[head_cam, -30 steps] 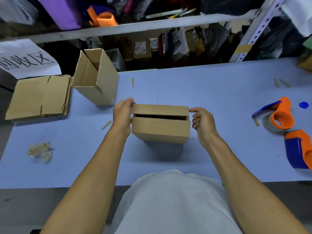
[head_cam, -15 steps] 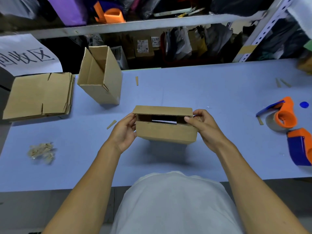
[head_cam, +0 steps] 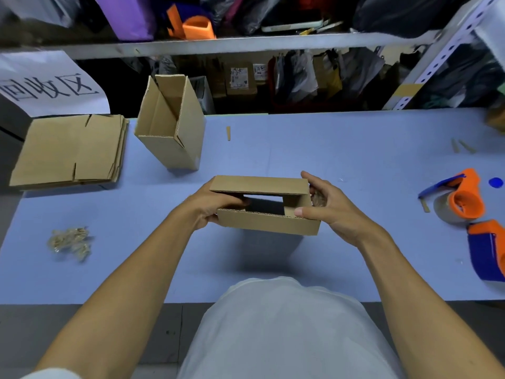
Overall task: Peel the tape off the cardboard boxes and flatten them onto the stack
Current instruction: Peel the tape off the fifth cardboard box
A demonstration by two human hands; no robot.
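I hold a small cardboard box (head_cam: 267, 224) just above the blue table (head_cam: 355, 149), its open side facing up towards me with the flaps spread apart. My left hand (head_cam: 210, 205) grips its left end, fingers reaching into the opening. My right hand (head_cam: 328, 206) grips its right end, thumb on the near edge and fingers behind the far flap. A second box (head_cam: 177, 143) stands open and upright at the back left. The stack of flattened boxes (head_cam: 71, 151) lies at the far left edge.
A crumpled wad of peeled tape (head_cam: 69, 242) lies at the left. Two orange-and-blue tape dispensers (head_cam: 461, 198) (head_cam: 489, 250) sit at the right edge. Small cardboard scraps (head_cam: 228, 132) dot the table. Cluttered shelves run behind, with a paper sign (head_cam: 49, 86) at the left.
The box's flaps have been pulled wider apart, showing the dark inside. Both hands have shifted from the flap corners to gripping the box's ends, and the box has come slightly nearer.
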